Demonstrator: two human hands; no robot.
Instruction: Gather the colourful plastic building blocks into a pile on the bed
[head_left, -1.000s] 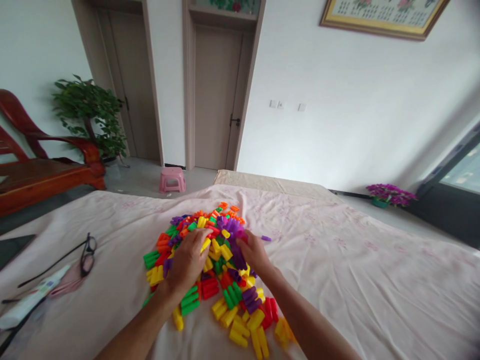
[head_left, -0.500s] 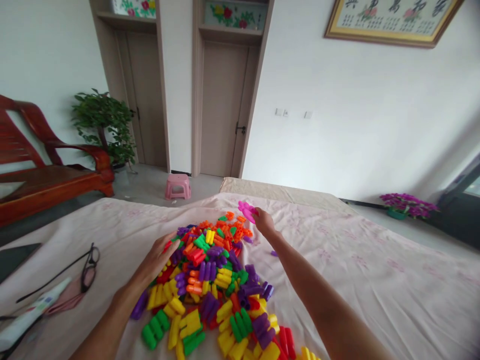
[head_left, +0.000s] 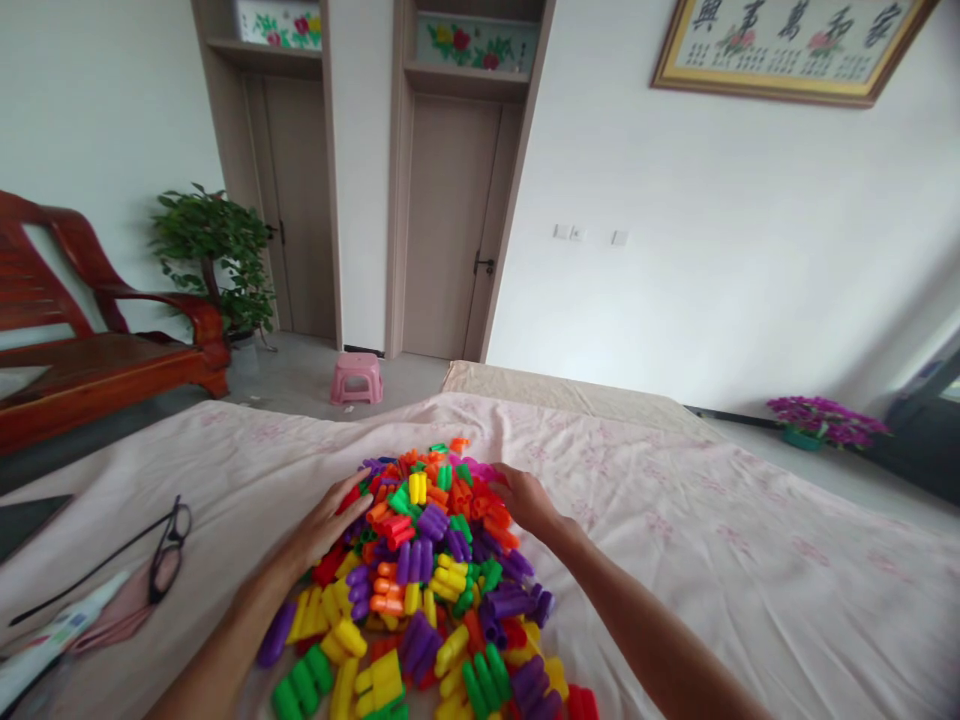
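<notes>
Cupping the heap of plastic blocks [head_left: 435, 560], the left hand [head_left: 330, 520] and right hand [head_left: 529, 500] lie open against its sides, gripping nothing. Low, even pressure inward would likely keep blocks from spilling.

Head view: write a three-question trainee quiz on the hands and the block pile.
1. True or false: the left hand rests open against the pile of plastic blocks.
2. Which lies left of the pile on the bedsheet? A) scissors B) glasses C) a cup
3. Fill in: the right hand touches the pile's far ____ side.

Key: 1 true; 2 B; 3 right.
</notes>
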